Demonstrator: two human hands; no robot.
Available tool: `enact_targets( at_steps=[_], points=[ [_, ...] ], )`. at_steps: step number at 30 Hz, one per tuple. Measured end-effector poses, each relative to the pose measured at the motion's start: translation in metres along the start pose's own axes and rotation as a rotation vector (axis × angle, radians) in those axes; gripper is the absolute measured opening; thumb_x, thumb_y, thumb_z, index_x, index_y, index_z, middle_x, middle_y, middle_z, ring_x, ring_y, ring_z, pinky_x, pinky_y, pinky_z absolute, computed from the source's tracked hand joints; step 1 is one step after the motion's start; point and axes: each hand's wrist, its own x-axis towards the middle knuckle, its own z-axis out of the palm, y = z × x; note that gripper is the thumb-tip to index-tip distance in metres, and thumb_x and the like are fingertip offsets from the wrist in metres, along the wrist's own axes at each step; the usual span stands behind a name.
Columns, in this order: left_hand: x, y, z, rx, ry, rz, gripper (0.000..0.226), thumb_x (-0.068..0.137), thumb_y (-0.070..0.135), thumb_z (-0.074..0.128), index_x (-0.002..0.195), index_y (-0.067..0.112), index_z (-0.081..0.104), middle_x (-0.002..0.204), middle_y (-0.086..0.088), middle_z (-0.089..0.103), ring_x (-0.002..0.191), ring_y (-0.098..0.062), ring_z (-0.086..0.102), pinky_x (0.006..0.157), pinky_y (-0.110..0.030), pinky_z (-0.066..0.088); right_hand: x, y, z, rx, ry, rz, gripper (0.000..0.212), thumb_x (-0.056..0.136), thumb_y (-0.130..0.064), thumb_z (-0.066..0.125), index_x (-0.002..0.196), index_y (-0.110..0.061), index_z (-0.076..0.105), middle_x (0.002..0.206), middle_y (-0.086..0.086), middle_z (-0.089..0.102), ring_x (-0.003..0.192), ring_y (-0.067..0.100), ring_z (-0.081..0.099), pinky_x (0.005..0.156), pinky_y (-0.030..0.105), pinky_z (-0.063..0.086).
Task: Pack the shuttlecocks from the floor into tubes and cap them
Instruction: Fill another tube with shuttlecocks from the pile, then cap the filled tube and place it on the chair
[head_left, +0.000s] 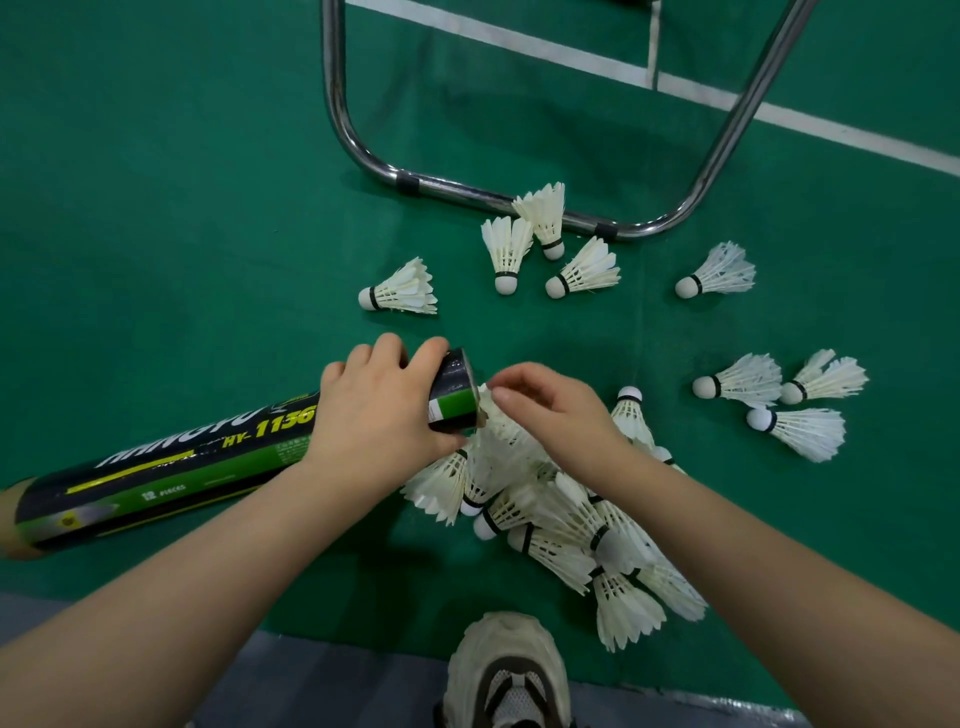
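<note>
Gripping the long black-and-green cardboard shuttlecock tube (171, 478) near its open end, the left hand (374, 415) wraps its fingers over the top and its thumb beneath, so that the tube lies slanted low across the green court floor (156, 208) with its mouth toward the middle of the view. The right hand (556, 410), fingers curled, pinches the feather skirt of one white feathered shuttlecock (496, 422) right at that mouth; how far it has entered cannot be told. Directly below both hands lies a dense heap of white shuttlecocks (561, 514), overlapping one another. Farther off, a single shuttlecock (400, 292) lies on its side, a cluster of three (540, 244) touches the bent chrome tubular frame (467, 189), another single one (719, 273) lies to the right, and a further trio (779, 395) lies near the right edge. White painted court lines (571, 57) cross the far floor. A cream mesh sneaker (506, 670) stands at the bottom edge.
</note>
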Motion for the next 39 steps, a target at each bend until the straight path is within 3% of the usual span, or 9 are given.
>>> enact_targets(
  at_steps=[4, 7, 13, 17, 20, 25, 30, 34, 39],
  points=[
    [-0.001, 0.004, -0.011, -0.033, 0.066, 0.005, 0.075, 0.066, 0.063, 0.064, 0.128, 0.031, 0.036, 0.107, -0.003, 0.047, 0.102, -0.027, 0.047, 0.084, -0.038, 0.036, 0.000, -0.030, 0.015, 0.222, 0.040, -0.034, 0.045, 0.095, -0.039, 0.046, 0.136, -0.025, 0.039, 0.131, -0.008, 0.047, 0.111, 0.001, 0.047, 0.096, 0.023, 0.037],
    [-0.004, 0.011, -0.024, -0.071, 0.126, 0.020, 0.073, 0.066, 0.056, 0.068, 0.127, 0.029, 0.039, 0.110, -0.005, 0.048, 0.105, -0.029, 0.048, 0.083, -0.040, 0.037, 0.001, -0.051, 0.024, 0.357, 0.067, 0.001, 0.051, 0.094, -0.037, 0.048, 0.141, -0.025, 0.033, 0.127, -0.013, 0.043, 0.116, 0.001, 0.040, 0.096, 0.021, 0.030],
    [-0.022, 0.016, -0.067, -0.206, 0.187, 0.012, 0.078, 0.065, 0.054, 0.063, 0.133, 0.026, 0.037, 0.110, -0.007, 0.049, 0.106, -0.031, 0.049, 0.085, -0.040, 0.040, -0.016, -0.086, 0.024, 0.389, 0.260, -0.107, 0.038, 0.083, -0.030, 0.067, 0.118, -0.029, 0.053, 0.107, -0.021, 0.056, 0.104, -0.002, 0.054, 0.092, 0.022, 0.041],
    [-0.037, 0.019, -0.105, -0.336, 0.301, 0.057, 0.069, 0.066, 0.049, 0.070, 0.124, 0.022, 0.043, 0.107, -0.006, 0.055, 0.099, -0.029, 0.054, 0.078, -0.037, 0.044, -0.033, -0.125, 0.019, 0.412, 0.362, -0.266, 0.023, 0.082, -0.041, 0.058, 0.104, -0.033, 0.058, 0.104, -0.015, 0.061, 0.102, 0.002, 0.058, 0.092, 0.022, 0.045],
    [-0.048, 0.021, -0.136, -0.439, 0.362, 0.063, 0.066, 0.066, 0.051, 0.072, 0.119, 0.023, 0.045, 0.102, 0.001, 0.061, 0.090, -0.021, 0.058, 0.070, -0.032, 0.045, -0.043, -0.161, 0.009, 0.581, 0.388, -0.294, 0.019, 0.094, -0.026, 0.052, 0.107, -0.017, 0.062, 0.092, -0.012, 0.062, 0.081, -0.005, 0.059, 0.075, 0.011, 0.047],
    [-0.069, 0.028, -0.191, -0.683, 0.472, 0.014, 0.056, 0.067, 0.044, 0.074, 0.112, 0.025, 0.046, 0.079, 0.017, 0.051, 0.077, -0.012, 0.050, 0.060, -0.024, 0.038, -0.060, -0.222, 0.004, 0.798, 0.385, -0.376, 0.013, 0.094, -0.012, 0.052, 0.091, -0.020, 0.062, 0.099, 0.006, 0.063, 0.094, 0.020, 0.060, 0.091, 0.034, 0.049],
    [-0.085, 0.039, -0.244, -0.855, 0.607, 0.042, 0.053, 0.068, 0.036, 0.076, 0.112, 0.023, 0.049, 0.080, 0.015, 0.052, 0.076, -0.011, 0.049, 0.054, -0.009, 0.035, -0.084, -0.285, -0.011, 0.805, 0.459, -0.492, 0.017, 0.094, -0.012, 0.049, 0.087, -0.021, 0.061, 0.096, 0.005, 0.063, 0.092, 0.020, 0.060, 0.089, 0.036, 0.050],
    [-0.088, 0.056, -0.285, -0.900, 0.658, 0.094, 0.052, 0.071, 0.032, 0.075, 0.113, 0.023, 0.046, 0.089, 0.009, 0.054, 0.082, -0.014, 0.050, 0.066, -0.022, 0.035, -0.100, -0.326, -0.033, 0.834, 0.539, -0.541, 0.021, 0.094, -0.009, 0.048, 0.085, -0.021, 0.062, 0.101, 0.008, 0.064, 0.095, 0.023, 0.061, 0.089, 0.038, 0.052],
    [-0.082, 0.060, -0.327, -1.016, 0.717, 0.155, 0.053, 0.072, 0.028, 0.075, 0.114, 0.025, 0.044, 0.086, 0.013, 0.053, 0.084, -0.014, 0.053, 0.072, -0.024, 0.040, -0.103, -0.370, -0.050, 0.813, 0.538, -0.628, 0.022, 0.094, -0.008, 0.047, 0.083, -0.021, 0.061, 0.095, 0.004, 0.062, 0.092, 0.021, 0.060, 0.081, 0.032, 0.053]
  ],
)
